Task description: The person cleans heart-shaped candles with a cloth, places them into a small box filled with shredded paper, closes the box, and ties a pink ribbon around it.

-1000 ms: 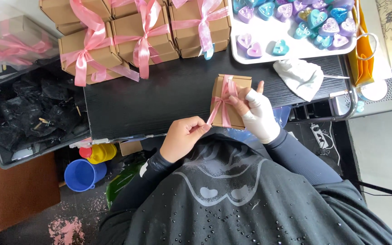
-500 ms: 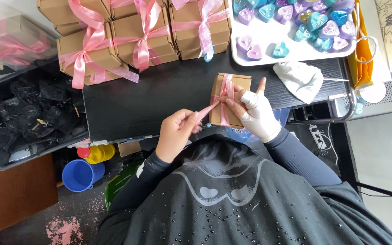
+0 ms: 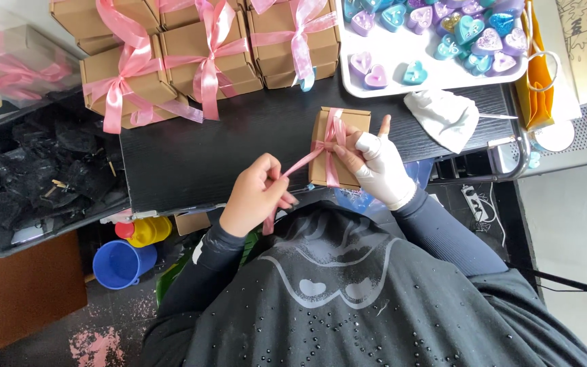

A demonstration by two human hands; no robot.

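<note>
A small brown cardboard box lies on the black table, wrapped with a pink ribbon. My left hand, bare, pinches one ribbon end and holds it taut to the left of the box. My right hand, in a white glove, rests on the box and presses the ribbon crossing near its top, index finger pointing up.
Several brown boxes tied with pink bows are stacked at the back left. A white tray holds several heart-shaped pieces in blue and purple. A crumpled white glove lies right of the box. A black bin sits at the left.
My left hand has drawn the ribbon end out to the left, away from the box, making it taut. My right hand stays on the box.
</note>
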